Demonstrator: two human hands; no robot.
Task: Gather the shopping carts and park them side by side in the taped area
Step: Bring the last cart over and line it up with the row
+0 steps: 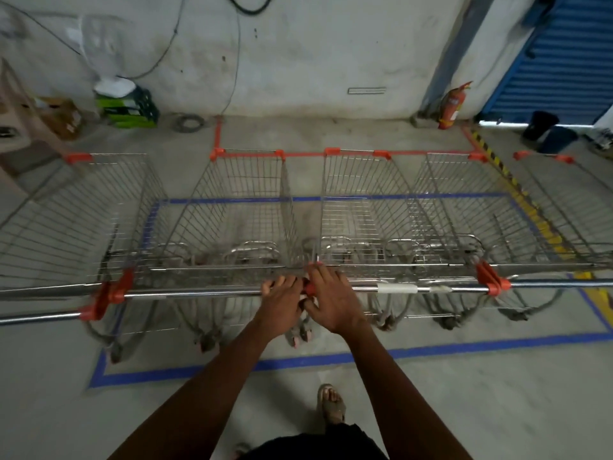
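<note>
Several wire shopping carts with orange corner caps stand side by side in a row, handles toward me. The middle ones, such as the left-centre cart (232,207) and the right-centre cart (365,207), sit inside the blue taped rectangle (298,361) on the floor. The leftmost cart (76,207) stands left of the tape and the rightmost cart (570,207) right of it. My left hand (282,302) grips the end of the left-centre cart's handle bar (199,293). Touching it, my right hand (331,300) grips the end of the right-centre cart's handle bar (398,288), at the orange end caps.
Orange tape lines (298,155) and a yellow-black striped line (504,174) mark the floor beyond the carts. A red fire extinguisher (451,106) leans at the back wall, a green box (127,109) with a fan stands back left, a blue shutter (564,54) back right.
</note>
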